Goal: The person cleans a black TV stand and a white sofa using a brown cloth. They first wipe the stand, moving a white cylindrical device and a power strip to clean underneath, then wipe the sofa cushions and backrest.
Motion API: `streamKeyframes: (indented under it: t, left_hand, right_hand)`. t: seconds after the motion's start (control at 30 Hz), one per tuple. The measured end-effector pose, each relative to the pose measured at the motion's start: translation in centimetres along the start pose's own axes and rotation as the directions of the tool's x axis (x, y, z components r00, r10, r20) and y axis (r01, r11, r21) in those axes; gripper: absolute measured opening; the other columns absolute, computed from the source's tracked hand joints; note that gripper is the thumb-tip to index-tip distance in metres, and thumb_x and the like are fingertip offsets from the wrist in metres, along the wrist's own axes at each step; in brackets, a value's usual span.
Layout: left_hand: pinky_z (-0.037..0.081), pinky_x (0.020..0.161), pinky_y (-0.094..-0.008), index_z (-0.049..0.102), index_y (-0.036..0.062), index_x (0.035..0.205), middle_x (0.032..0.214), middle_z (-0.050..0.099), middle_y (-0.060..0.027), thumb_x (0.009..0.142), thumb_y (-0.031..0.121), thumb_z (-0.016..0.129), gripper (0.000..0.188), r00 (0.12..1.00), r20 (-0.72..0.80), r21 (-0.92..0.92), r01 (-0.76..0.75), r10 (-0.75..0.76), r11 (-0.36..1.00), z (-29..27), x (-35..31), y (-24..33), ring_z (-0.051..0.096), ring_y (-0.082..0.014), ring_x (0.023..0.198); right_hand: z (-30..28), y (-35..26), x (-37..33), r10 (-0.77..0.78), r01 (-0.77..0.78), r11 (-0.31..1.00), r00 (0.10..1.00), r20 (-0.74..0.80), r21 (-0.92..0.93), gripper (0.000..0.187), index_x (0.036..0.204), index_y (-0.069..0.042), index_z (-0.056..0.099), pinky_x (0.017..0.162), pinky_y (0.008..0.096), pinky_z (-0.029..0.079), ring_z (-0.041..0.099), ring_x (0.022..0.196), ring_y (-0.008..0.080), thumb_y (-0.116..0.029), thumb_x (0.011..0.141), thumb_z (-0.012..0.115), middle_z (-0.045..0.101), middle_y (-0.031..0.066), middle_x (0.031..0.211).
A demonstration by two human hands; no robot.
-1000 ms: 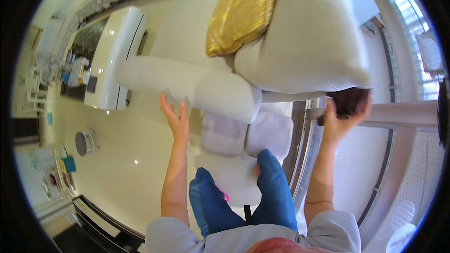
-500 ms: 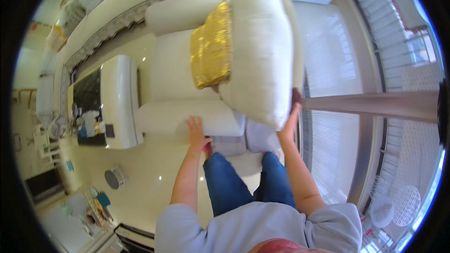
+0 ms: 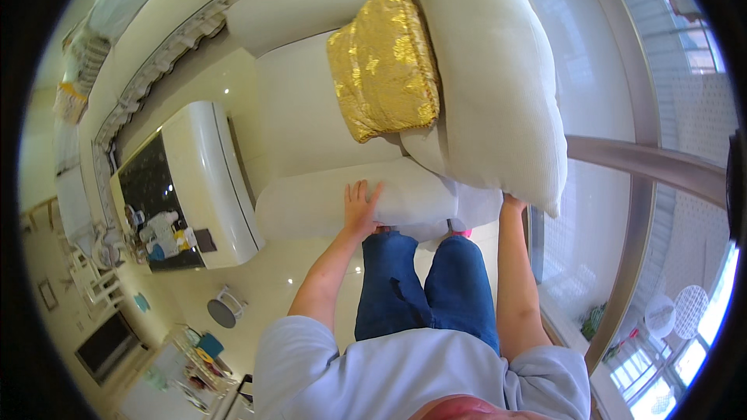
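Observation:
A pale cream sofa (image 3: 299, 109) stands in front of me. My left hand (image 3: 361, 208) rests on its near padded armrest (image 3: 307, 196), fingers apart. At the right, my right hand (image 3: 513, 202) reaches to the lower corner of the large pale back cushion (image 3: 502, 85). Its fingers pass behind that corner and are hidden, so I cannot see how they are bent. A shiny gold patterned pillow (image 3: 385, 66) leans against the back cushion. My legs in blue jeans (image 3: 424, 280) are close to the armrest's outer side.
A white table (image 3: 214, 179) with a dark top panel and several small items stands left of the sofa. Behind me to the left is a round grey-topped stool (image 3: 223, 311). Glass panels with a metal frame (image 3: 599, 149) run along the right.
My legs are closer to the armrest. My left hand lies farther toward the back end of the armrest. My right hand stays by the cushion's corner, with its fingers now hidden.

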State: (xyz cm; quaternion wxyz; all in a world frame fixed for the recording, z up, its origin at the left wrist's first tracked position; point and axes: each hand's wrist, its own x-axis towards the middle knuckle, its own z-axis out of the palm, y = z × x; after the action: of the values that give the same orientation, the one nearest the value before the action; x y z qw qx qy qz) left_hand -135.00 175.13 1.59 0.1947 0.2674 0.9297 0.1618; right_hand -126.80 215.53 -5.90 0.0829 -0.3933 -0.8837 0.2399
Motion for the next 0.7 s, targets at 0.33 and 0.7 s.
streamKeyframes:
  t: [0.33, 0.7]
  left_hand:
    - [0.025, 0.107, -0.0522, 0.037, 0.0186, 0.141, 0.124, 0.042, -0.0193, 0.046, 0.029, 0.088, 0.107, 0.997, -0.052, -0.132, -0.07, 0.063, 0.989, 5.3, 5.4, 5.7, 0.039, -0.0372, 0.119]
    - [0.024, 0.106, -0.0532, 0.039, 0.0091, 0.138, 0.134, 0.04, -0.0233, 0.059, 0.037, 0.082, 0.095, 0.964, -0.144, -0.189, 0.196, -0.225, 0.962, 6.5, 1.0, 3.7, 0.036, -0.039, 0.124]
  right_hand:
    - [-2.3, 1.3, 15.6, -0.316, 0.334, 0.931, 0.939, -0.134, 0.148, 0.06, 0.144, -0.01, 0.026, 0.109, 0.043, 0.027, 0.034, 0.132, 0.0263, -0.04, 0.095, 0.044, 0.036, 0.01, 0.145]
    - [-16.0, -7.4, 17.7, -0.267, 0.185, 0.85, 0.958, 0.1, 0.494, 0.059, 0.128, -0.007, 0.052, 0.1, 0.0382, 0.04, 0.054, 0.115, 0.027, -0.019, 0.076, 0.075, 0.058, 0.0129, 0.123]
